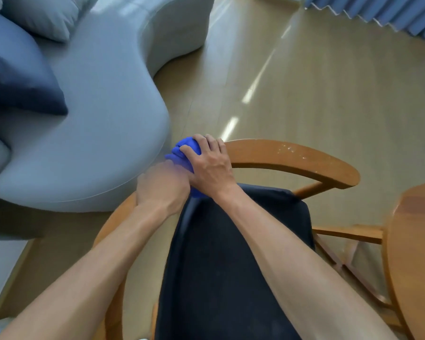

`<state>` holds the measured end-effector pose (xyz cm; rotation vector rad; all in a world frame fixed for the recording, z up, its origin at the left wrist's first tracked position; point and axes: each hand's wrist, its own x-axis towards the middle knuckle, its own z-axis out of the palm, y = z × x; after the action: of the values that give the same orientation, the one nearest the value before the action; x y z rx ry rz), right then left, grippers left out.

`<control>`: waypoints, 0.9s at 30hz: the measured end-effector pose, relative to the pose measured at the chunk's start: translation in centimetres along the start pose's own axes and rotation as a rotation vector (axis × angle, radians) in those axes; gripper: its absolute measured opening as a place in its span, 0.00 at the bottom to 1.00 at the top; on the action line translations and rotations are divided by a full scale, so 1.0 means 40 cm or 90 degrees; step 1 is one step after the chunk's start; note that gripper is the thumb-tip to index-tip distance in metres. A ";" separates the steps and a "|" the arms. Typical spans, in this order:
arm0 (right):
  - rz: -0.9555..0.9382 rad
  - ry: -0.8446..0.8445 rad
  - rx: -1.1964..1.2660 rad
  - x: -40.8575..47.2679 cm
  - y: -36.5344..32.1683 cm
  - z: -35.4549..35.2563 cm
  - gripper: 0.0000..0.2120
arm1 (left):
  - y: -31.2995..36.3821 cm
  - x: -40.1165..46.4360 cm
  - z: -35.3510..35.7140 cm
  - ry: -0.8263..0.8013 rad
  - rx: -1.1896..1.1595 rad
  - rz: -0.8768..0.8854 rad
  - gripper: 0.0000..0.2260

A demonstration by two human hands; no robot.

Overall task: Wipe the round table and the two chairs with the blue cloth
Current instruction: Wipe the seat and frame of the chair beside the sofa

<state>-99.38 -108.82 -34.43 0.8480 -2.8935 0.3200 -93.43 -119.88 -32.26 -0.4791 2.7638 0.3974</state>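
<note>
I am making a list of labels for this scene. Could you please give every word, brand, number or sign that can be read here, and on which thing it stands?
None: no readable text on the blue cloth, the wooden chair, its dark seat cushion, the round table, the sofa or the curtain.

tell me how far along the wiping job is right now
Nothing here shows a finished surface. In hand: the right hand presses the bunched blue cloth on the chair's curved wooden back rail, with the blurred left hand beside it. White specks remain further along that rail. The round table edge at right shows no sign either way; a second chair is not in view.
</note>
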 end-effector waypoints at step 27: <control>0.316 0.202 0.078 -0.037 0.178 -0.036 0.21 | 0.058 0.089 0.065 0.058 0.130 0.046 0.24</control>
<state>-101.97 -101.86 -34.50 0.0595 -2.7542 0.6159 -96.82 -117.94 -35.35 -0.3563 2.8750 0.1087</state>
